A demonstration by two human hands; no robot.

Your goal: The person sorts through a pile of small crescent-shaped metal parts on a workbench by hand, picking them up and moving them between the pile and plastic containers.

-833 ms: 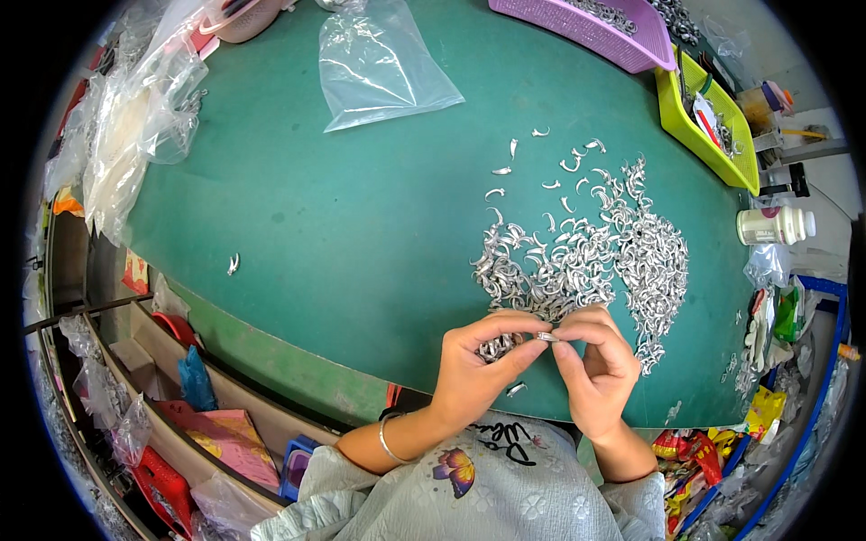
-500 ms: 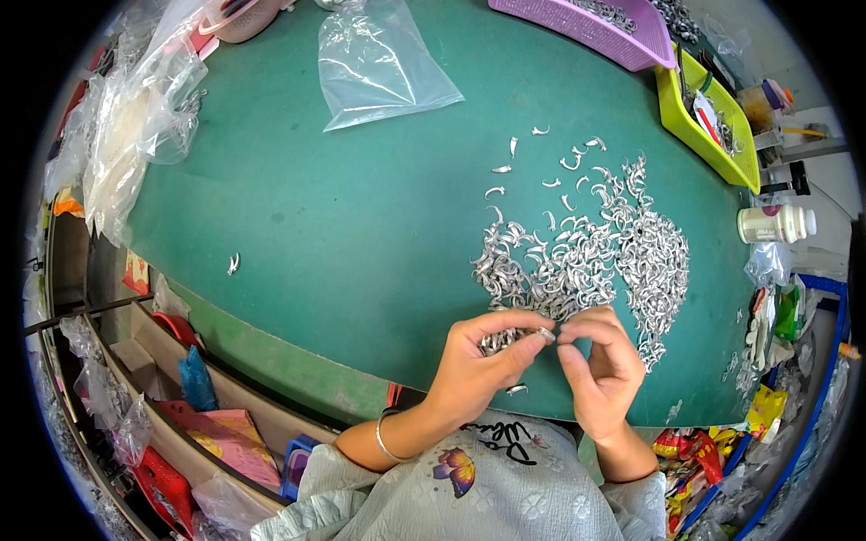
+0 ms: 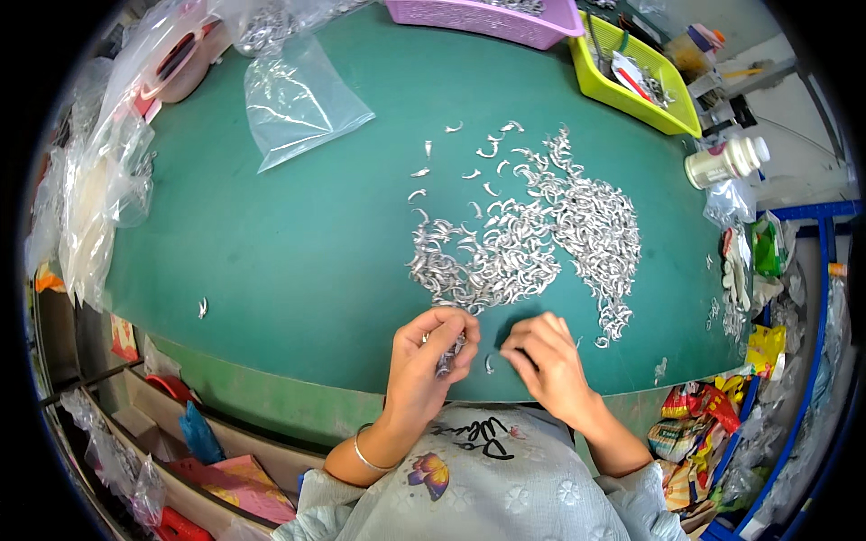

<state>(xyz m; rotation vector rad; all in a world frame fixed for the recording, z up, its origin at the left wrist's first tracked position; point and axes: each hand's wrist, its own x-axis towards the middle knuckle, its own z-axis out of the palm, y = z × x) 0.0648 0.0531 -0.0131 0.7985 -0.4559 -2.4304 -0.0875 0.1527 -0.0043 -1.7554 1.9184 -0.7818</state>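
Note:
My left hand point(image 3: 426, 359) is curled around several small silver claw-shaped metal pieces point(image 3: 448, 359), some showing between thumb and fingers. To its right, apart from it, my right hand point(image 3: 548, 368) is low over the table with its fingers bent and drawn together. Whatever may be between those fingertips is hidden. One loose claw-shaped piece point(image 3: 490, 364) lies on the green table between the hands, close to the right thumb. Just beyond both hands spreads a large pile of the same pieces point(image 3: 514, 257), denser at its right side point(image 3: 600, 234), with several strays along its far edge.
The green table point(image 3: 298, 243) bears a clear plastic bag point(image 3: 298, 104) at the back. A purple basket point(image 3: 487, 22) and a yellow-green basket point(image 3: 631, 86) stand at the far right, near a white bottle point(image 3: 726, 162). One stray piece point(image 3: 202, 308) lies far left. Open drawers point(image 3: 225, 433) are at lower left.
My hands have come apart; earlier their fingertips met over the pieces in the left hand. The right hand has turned palm-down and lowered toward the table. The whole view has shifted and turned slightly.

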